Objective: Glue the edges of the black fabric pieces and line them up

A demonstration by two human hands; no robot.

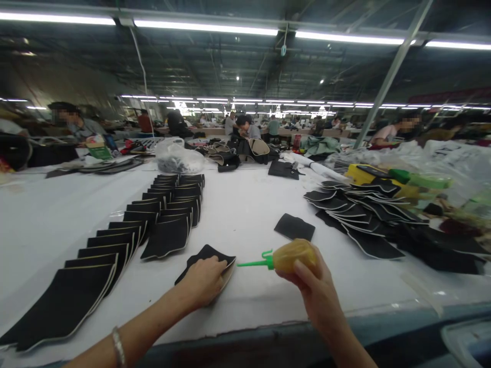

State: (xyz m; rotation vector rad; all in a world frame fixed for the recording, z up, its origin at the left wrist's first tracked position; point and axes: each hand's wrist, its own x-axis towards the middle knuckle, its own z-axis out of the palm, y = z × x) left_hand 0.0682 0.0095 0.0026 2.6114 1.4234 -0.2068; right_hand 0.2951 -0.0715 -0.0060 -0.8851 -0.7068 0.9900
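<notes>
The work surface is a wide white table (245, 204), and its near edge runs along 6 o'clock. Near 7 o'clock, the left hand (205, 280) lies on a thin black panel with a pale edge (197, 257); its fingers are bent close together over the right side, but I cannot tell if the thumb pinches from below. Near 5 o'clock, the right hand (312, 273) is wrapped around an amber squeeze bottle with a green nozzle (295, 255), and the nozzle tip points to 9 o'clock, just beside the panel.

From 8 to 11 o'clock, two overlapping rows of black panels (88, 286) lie on the table. At 4 o'clock there is one flat black piece (294, 227), and at 3 o'clock a loose pile of black panels (360, 209), with a yellow box-like object (364, 174) behind it. At 11 o'clock stands a clear plastic bag (179, 156).

The room is a large hall with long white ceiling lights (207, 26). Several people are at other tables, around 10, 12 and 2 o'clock
</notes>
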